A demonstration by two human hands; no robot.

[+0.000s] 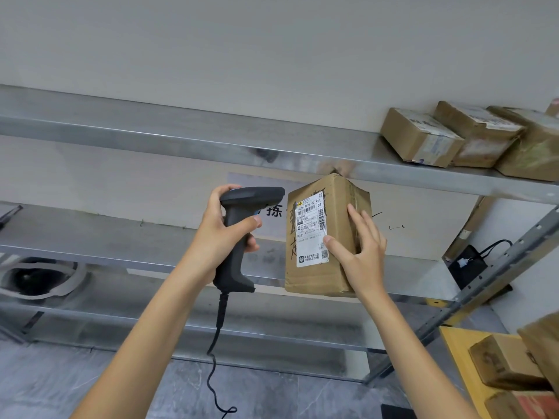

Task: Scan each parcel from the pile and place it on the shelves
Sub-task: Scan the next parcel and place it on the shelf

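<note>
Nearest the camera, two bare forearms rise from the bottom of the frame. The left hand (225, 234) is wrapped round the grip of a black handheld barcode scanner (239, 237), its head aimed rightward, its cable (216, 343) trailing down toward the lower centre. The right hand (357, 252) clasps a cardboard parcel (320, 237) held upright at centre frame — thumb across the lower edge of the shipping label (311, 229), fingers spread along the right face. Scanner head and parcel sit just beside each other, so the scan looks to be in hand and the shelving step not yet done.

At lower right, more cardboard boxes (508, 364) lie on a yellow surface, probably the pile. Behind the hands run the metal shelves: a middle tier (121, 237) and, across the upper part of the frame, a top tier (211, 137) carrying three shelved parcels (423, 137) at upper right.

The risks, as I judge them: the thumb overlaps the label's edge near the small square code and could block a read if it creeps up; the glossy tape over the label may glare; and the one-handed grip could let the box tip when lifted to a shelf — the trailing cable might also snag.
</note>
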